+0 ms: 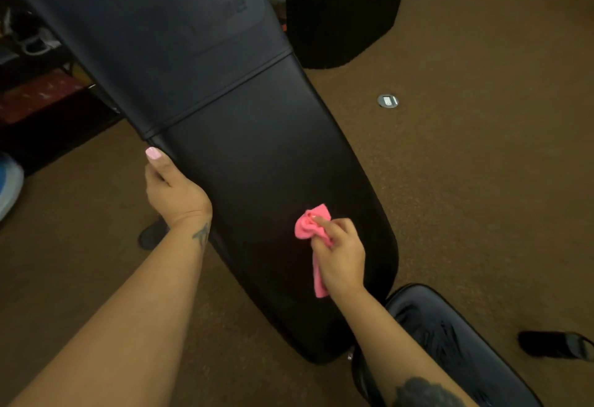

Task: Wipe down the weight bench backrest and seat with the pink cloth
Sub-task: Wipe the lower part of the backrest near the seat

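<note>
Right hand [341,255] is low and right of center in the frame, grip closed around the pink cloth [313,225], fingers curled tight with the index finger laid along the top of the bunched fabric. The bunched end of the cloth presses onto the black backrest [257,156], on its lower part, and a loose tail of pink hangs down below the palm. A faint pink reflection shows on the shiny vinyl just left of the cloth.

Left hand [175,189] sits at center left, grip clamped on the backrest's left edge: the thumb lies along the edge with its pale pink nail up near the cross seam, and the fingers are hidden under the pad. A small tattoo marks that wrist.

The backrest runs diagonally from the upper left of the frame down to the lower middle, narrowing to a rounded end. A raised seam crosses it about halfway, with an embossed panel above, its lettering too blurred to read.

The seat [450,342] shows at lower right, black and glossy, just past the backrest's rounded end, with the right forearm crossing over its near edge.

Brown carpet [482,165] all around. A small round floor outlet [387,101] at right of center, a dark cylindrical bin [340,8] at top, a black sandal [556,345] at far right.
</note>
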`<action>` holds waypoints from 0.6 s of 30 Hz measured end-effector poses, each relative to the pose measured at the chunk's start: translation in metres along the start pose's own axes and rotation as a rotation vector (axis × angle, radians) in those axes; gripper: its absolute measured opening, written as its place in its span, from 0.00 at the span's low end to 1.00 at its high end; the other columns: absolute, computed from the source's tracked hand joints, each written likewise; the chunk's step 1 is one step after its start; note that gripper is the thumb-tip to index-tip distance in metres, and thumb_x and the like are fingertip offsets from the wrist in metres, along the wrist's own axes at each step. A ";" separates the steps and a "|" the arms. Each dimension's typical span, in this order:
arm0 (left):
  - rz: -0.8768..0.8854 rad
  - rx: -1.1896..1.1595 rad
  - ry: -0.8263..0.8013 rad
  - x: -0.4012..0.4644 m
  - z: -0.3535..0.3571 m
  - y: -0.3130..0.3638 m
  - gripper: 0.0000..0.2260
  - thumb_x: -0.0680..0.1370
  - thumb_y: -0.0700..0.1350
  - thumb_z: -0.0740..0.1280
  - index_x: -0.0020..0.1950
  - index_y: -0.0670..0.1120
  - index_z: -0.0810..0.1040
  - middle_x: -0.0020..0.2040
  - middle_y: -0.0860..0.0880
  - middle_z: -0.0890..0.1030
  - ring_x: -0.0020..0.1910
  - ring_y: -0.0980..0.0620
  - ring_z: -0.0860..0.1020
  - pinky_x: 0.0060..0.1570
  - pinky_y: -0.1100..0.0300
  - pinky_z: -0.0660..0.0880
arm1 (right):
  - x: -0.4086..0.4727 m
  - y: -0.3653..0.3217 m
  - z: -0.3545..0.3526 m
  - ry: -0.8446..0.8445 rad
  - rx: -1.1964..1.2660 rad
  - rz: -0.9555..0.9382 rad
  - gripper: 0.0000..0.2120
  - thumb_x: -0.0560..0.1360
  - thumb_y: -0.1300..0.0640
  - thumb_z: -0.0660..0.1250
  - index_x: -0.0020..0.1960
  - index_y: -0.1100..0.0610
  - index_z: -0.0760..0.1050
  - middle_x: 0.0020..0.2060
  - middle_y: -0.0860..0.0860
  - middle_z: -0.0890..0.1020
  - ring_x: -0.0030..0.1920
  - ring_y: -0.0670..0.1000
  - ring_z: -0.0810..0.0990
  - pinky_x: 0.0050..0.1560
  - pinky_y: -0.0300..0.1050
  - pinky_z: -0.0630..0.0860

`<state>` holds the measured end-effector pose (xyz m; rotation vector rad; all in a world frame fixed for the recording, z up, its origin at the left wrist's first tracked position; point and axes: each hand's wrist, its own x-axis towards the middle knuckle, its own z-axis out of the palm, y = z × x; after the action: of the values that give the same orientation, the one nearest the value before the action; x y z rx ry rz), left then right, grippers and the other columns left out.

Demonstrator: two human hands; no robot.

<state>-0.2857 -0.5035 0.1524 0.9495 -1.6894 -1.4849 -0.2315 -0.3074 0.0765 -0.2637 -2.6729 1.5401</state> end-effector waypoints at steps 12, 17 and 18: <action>-0.020 -0.032 -0.058 -0.001 -0.002 0.003 0.14 0.84 0.55 0.50 0.53 0.51 0.72 0.42 0.63 0.72 0.39 0.69 0.70 0.38 0.82 0.65 | 0.002 0.004 0.007 0.006 -0.026 -0.263 0.16 0.69 0.60 0.70 0.54 0.46 0.79 0.46 0.43 0.74 0.46 0.43 0.74 0.48 0.48 0.77; -0.027 -0.060 -0.083 0.001 -0.002 0.001 0.17 0.83 0.60 0.50 0.50 0.53 0.73 0.44 0.61 0.74 0.44 0.62 0.73 0.39 0.76 0.66 | 0.003 -0.030 0.029 0.010 -0.029 -0.507 0.16 0.67 0.58 0.68 0.54 0.48 0.80 0.45 0.48 0.76 0.44 0.49 0.77 0.45 0.51 0.77; -0.024 -0.060 -0.092 0.002 -0.002 -0.001 0.19 0.83 0.60 0.49 0.55 0.51 0.74 0.47 0.61 0.74 0.48 0.60 0.72 0.43 0.72 0.66 | -0.004 -0.030 0.031 -0.020 -0.081 -0.597 0.16 0.67 0.57 0.68 0.54 0.48 0.80 0.45 0.49 0.77 0.43 0.49 0.77 0.42 0.50 0.77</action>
<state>-0.2852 -0.5063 0.1513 0.8844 -1.6933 -1.6074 -0.2356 -0.3495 0.0865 0.5048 -2.4888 1.2448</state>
